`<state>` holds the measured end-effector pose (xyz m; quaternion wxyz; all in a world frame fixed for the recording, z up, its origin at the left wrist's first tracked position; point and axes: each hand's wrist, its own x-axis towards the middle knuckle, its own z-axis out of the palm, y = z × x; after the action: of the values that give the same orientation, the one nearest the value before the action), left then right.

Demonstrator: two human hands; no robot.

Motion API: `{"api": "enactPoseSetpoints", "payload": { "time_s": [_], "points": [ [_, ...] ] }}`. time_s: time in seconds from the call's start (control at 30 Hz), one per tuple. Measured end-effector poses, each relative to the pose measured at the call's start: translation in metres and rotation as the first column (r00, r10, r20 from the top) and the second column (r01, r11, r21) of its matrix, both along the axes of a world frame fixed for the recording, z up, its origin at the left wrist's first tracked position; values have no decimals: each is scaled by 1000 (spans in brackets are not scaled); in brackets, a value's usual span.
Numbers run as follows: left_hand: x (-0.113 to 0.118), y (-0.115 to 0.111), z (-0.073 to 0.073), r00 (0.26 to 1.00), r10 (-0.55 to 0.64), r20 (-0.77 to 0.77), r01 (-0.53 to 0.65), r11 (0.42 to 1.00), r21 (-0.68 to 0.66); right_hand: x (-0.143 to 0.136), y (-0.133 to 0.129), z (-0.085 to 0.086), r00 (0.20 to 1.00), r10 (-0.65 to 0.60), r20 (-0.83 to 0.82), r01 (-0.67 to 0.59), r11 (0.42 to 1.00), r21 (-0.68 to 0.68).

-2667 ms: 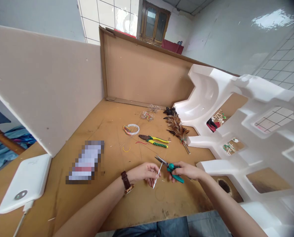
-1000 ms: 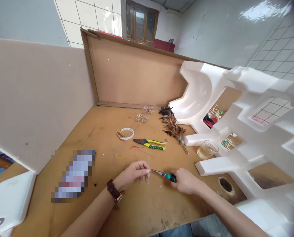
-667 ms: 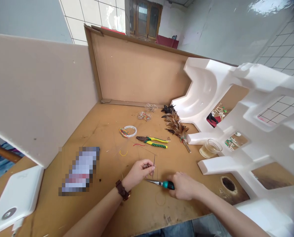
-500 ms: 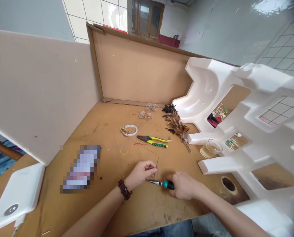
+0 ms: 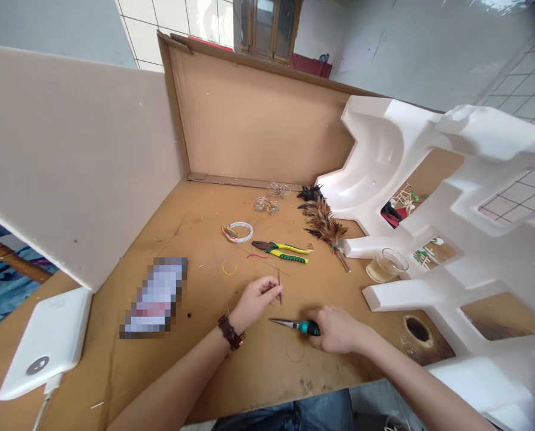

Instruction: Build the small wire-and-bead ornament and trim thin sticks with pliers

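Observation:
Between its thumb and fingers, my left hand (image 5: 259, 301) pinches a thin dark wire piece (image 5: 279, 286) that stands nearly upright. My right hand (image 5: 339, 329) is closed round the dark end of teal-and-black needle-nose pliers (image 5: 302, 327), whose tips point left, a little below my left hand and apart from the wire. A faint thin wire ring (image 5: 295, 352) lies below the pliers. Beyond my hands are yellow-green pliers (image 5: 287, 251), a short red wire (image 5: 257, 257), a yellow wire loop (image 5: 229, 270) and a white wire coil (image 5: 240, 232).
Left are a blurred phone (image 5: 154, 296) and a white power bank (image 5: 47, 344) with a cable. Tangled wires (image 5: 266, 205) and a feather bundle (image 5: 321, 220) lie at the back. A glass cup (image 5: 386, 266) stands right, beside large white foam (image 5: 474, 197). Cardboard (image 5: 267, 120) rises behind.
My left hand has drawn slightly up and away from the plier tips, and the wire in it stands more upright. The whole view has shifted a little.

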<state>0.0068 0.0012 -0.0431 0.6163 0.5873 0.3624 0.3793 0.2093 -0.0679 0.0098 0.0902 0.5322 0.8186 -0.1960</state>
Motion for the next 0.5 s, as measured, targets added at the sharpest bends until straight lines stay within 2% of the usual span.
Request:
{"api": "enactPoseSetpoints", "payload": {
  "time_s": [0.1, 0.17, 0.27, 0.33, 0.43, 0.5],
  "points": [
    [-3, 4, -1, 997, 80, -1, -80, 996, 37, 13, -3, -2, 997, -63, -49, 59, 996, -71],
    [-4, 4, -3, 993, 109, -53, -101, 985, 143, 24, -5, -2, 991, -118, -62, 111, 989, -101],
    [-3, 0, -3, 957, 126, -260, -29, 937, 348, 37, -8, 5, 976, -198, -94, 189, 977, -95],
    [-4, -2, -1, 913, 152, -379, 31, 900, 435, 43, -9, 11, 965, -229, -131, 218, 972, -91],
    [-5, -2, 3, 881, 197, -430, 48, 867, 495, 49, -10, 18, 953, -258, -157, 245, 965, -93],
    [-5, -1, 2, 878, 186, -441, 64, 867, 494, 50, -10, 19, 950, -272, -154, 260, 961, -94]
  ]
}}
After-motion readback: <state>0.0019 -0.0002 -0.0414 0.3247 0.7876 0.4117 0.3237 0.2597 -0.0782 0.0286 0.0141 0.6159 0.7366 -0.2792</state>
